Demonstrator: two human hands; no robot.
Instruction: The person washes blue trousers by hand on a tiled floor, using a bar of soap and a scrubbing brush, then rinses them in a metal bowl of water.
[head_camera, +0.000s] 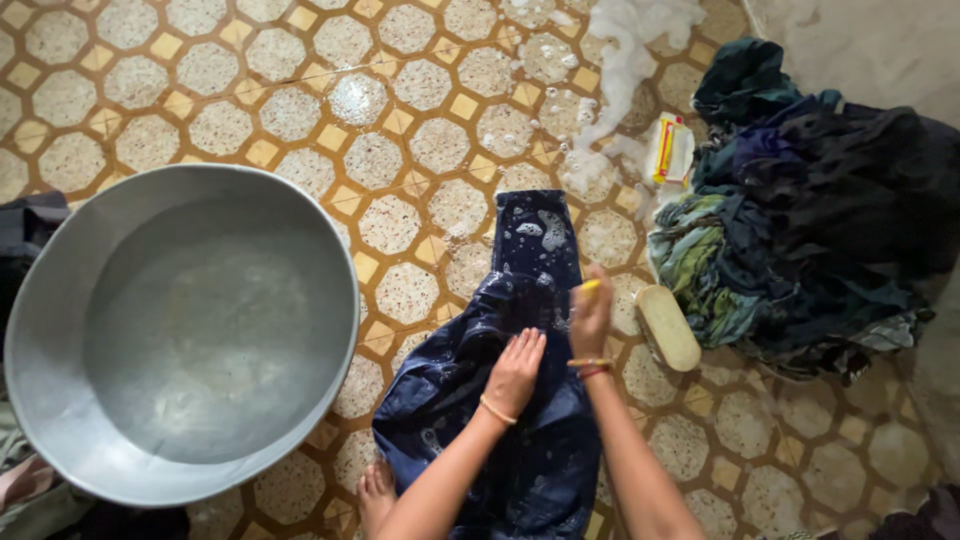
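The dark blue garment (505, 400) lies spread wet and soapy on the patterned tile floor (250, 90), between the metal basin (60, 330) and the pile of dark clothes (820, 200). The left hand (516, 368) rests flat on it, fingers extended and close together. The right hand (590, 315) is closed around a small yellow soap piece (590, 287), pressing it against the cloth. A scrub brush (667, 327) lies just beside the right hand.

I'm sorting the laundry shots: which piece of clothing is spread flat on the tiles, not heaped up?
The dark blue garment under both hands, wet and soapy, lying stretched out on the tiled floor. The other clothes sit bunched in a dark heap to the right.
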